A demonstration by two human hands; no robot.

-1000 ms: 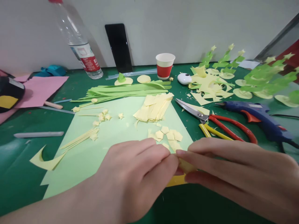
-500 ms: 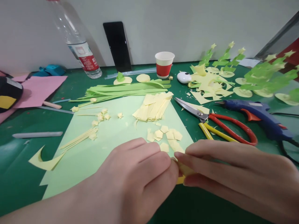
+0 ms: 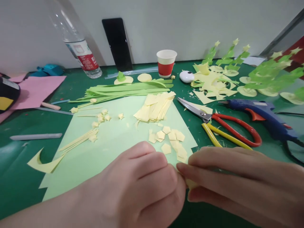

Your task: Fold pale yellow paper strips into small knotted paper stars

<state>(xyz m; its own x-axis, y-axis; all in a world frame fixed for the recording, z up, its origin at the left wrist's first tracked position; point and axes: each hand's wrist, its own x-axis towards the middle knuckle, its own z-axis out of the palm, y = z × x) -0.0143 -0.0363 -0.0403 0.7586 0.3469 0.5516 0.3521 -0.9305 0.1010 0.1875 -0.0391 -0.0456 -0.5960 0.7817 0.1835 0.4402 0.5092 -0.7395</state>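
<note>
My left hand [image 3: 147, 183] is curled closed at the front edge of the light green paper sheet [image 3: 114, 139]. Against its fingertips, my right hand [image 3: 228, 177] pinches a yellow paper strip [image 3: 190, 183], mostly hidden between the two hands. Just beyond my fingers lie several small folded paper pentagons [image 3: 166, 148]. A pile of pale yellow paper strips [image 3: 154, 107] rests farther back on the sheet. To the left are small paper stars [image 3: 101, 117], some at the ends of thin yellow stems [image 3: 78, 139].
Scissors [image 3: 204, 115] with red and yellow handles and a blue glue gun [image 3: 258, 110] lie at right. Behind stand a paper cup [image 3: 165, 65], a phone [image 3: 117, 44] and a bottle [image 3: 86, 60]. Green strips [image 3: 128, 90], yellow scraps [image 3: 213, 82] and paper plants [image 3: 266, 76] surround the sheet.
Both hands have shifted slightly toward me, still together around the strip. Less of the yellow strip shows between them, and the scissors' yellow handle is more exposed.
</note>
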